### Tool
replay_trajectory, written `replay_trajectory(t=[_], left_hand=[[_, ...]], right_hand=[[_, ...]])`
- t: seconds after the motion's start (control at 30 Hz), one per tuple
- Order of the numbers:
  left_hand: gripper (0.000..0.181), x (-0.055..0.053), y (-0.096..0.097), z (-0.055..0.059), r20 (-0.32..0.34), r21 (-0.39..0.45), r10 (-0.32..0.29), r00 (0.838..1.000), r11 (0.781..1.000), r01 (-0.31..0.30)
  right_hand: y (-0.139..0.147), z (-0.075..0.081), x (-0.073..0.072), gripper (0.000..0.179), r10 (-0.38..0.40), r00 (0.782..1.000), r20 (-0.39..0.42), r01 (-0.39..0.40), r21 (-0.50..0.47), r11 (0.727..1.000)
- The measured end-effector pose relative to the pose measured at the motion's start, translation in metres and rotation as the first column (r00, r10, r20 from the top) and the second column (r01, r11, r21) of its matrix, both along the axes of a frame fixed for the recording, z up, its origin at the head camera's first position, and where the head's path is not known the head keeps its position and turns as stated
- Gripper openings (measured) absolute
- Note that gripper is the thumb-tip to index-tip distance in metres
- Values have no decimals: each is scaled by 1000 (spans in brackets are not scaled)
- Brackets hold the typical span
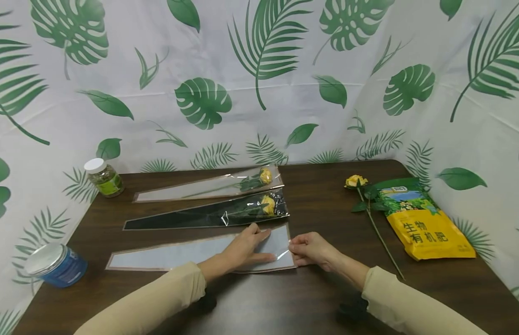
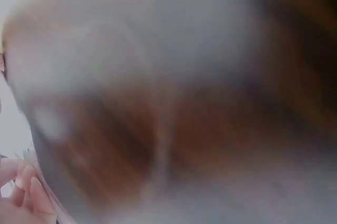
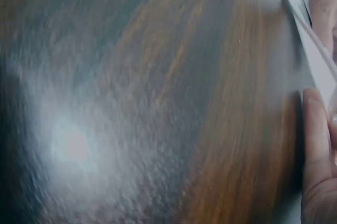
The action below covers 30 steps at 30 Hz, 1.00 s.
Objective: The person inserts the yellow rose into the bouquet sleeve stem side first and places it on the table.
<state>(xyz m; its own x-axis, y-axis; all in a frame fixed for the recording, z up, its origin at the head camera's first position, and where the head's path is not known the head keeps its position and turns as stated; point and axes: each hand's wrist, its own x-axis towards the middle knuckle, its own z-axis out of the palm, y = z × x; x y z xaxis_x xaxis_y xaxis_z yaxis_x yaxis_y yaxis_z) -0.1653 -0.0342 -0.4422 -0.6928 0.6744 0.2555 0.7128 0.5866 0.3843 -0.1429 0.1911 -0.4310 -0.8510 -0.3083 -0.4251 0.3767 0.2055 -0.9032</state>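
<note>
A long tapered flower sleeve (image 1: 171, 253), pale with a brownish border, lies across the near part of the table with its wide end to the right. My left hand (image 1: 247, 246) rests on it near that end, fingers and thumb spread and fairly straight. At the wide edge my right hand (image 1: 311, 250) pinches the sleeve between thumb and fingers. Close up in the right wrist view, the right fingers (image 3: 316, 129) sit along the sleeve's edge. The left wrist view is mostly blurred, with the right hand (image 2: 29, 195) at its lower left corner.
Behind lie a black sleeve (image 1: 159, 221) and a clear sleeve (image 1: 159, 194), each holding a yellow rose. A loose yellow rose (image 1: 356, 181) lies right, beside a yellow fertilizer bag (image 1: 431, 232). A white-capped jar (image 1: 106, 179) and blue can (image 1: 60, 267) stand left on the dark table (image 1: 326, 200).
</note>
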Motion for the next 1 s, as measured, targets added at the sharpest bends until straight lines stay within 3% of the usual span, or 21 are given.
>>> replay_trajectory(t=[0.1,0.23,0.43,0.67,1.0], left_hand=[[62,4,6,1,78,54,71,994,996,-76],[57,9,14,0,99,119,133,986,982,-145],[42,14,23,-2,168,160,203,965,960,-229],[27,15,28,1,243,226,227,943,932,-282],[11,14,28,2,289,276,257,922,900,-337]], right_hand=[[-1,-5,0,10,-25,1000,8,25,-54,998],[-4,-8,-1,7,-37,999,1,37,-114,993],[-4,-8,-1,8,-79,997,-13,77,-113,991],[-5,-8,1,9,-90,995,-43,84,-121,989],[-6,-9,4,6,-107,994,-31,103,-104,989]])
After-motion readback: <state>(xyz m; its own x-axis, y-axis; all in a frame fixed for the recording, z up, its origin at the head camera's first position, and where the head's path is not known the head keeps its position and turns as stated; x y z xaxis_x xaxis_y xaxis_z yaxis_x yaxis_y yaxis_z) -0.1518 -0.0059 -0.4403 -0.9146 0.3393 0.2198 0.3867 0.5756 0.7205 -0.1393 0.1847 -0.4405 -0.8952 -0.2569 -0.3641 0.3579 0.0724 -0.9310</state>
